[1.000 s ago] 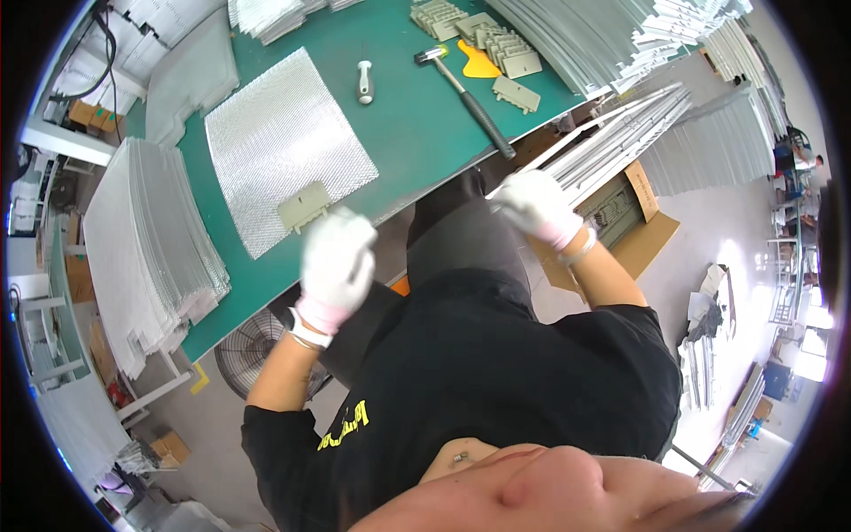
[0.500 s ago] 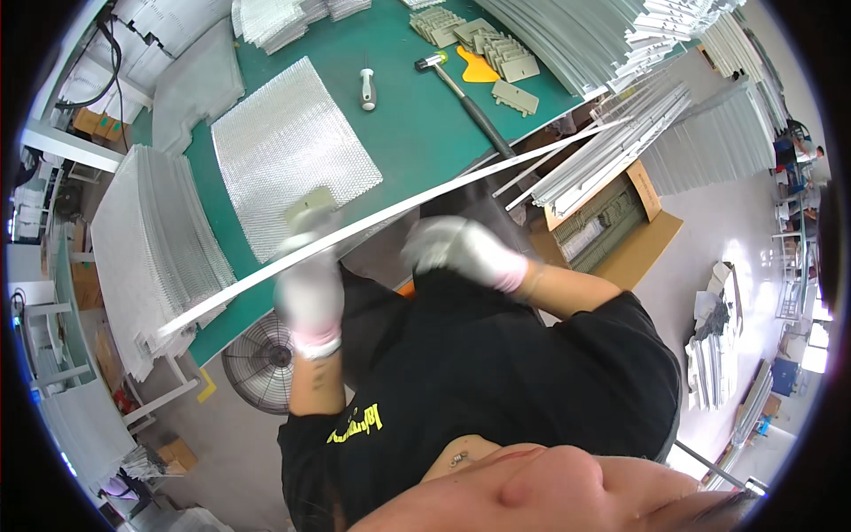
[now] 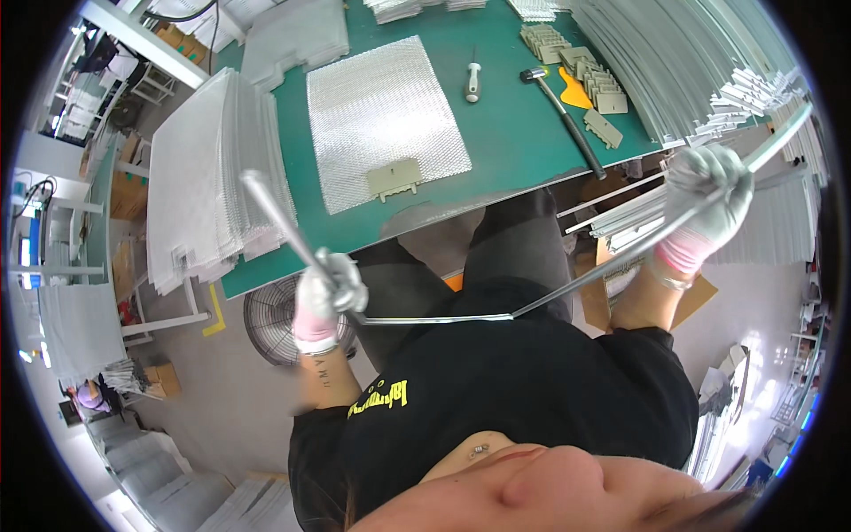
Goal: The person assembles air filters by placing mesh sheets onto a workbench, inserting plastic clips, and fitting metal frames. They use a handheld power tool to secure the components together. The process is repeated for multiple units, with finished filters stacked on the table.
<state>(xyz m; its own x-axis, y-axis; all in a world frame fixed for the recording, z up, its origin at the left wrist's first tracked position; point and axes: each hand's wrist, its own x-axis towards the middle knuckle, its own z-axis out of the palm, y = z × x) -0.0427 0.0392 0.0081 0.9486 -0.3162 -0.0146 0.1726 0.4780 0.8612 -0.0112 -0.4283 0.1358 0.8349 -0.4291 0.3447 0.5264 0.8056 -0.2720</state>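
Metal strip (image 3: 443, 317), a long thin aluminium-looking profile, is held in front of the torso, just off the near edge of the green bench (image 3: 514, 142). It already shows bends: one corner by the left hand (image 3: 330, 288), a second near mid-span, so it reads as a frame being folded up.

Grip: left hand fisted tight around the strip at the corner, short leg rising from it toward the bench. Right hand (image 3: 705, 191) also wrapped closed on the far leg, raised to the right of the bench edge. Both gloved.

Step, as I judge it: mid-forming, two corners made, the rest open. Next bend likely needs the left hand to pin its corner while the right swings its leg round.

Clearance:
- Mesh sheet (image 3: 381, 115) with its tan clip lies on the bench, just beyond the strip's short leg.
- Stack of mesh panels (image 3: 213, 177) at the bench's left end, near that leg's tip.
- Bundle of strips (image 3: 700, 62) at the right end, close to the right hand.
- Hammer (image 3: 567, 115) well clear.

Open room is only on the near side of the bench.
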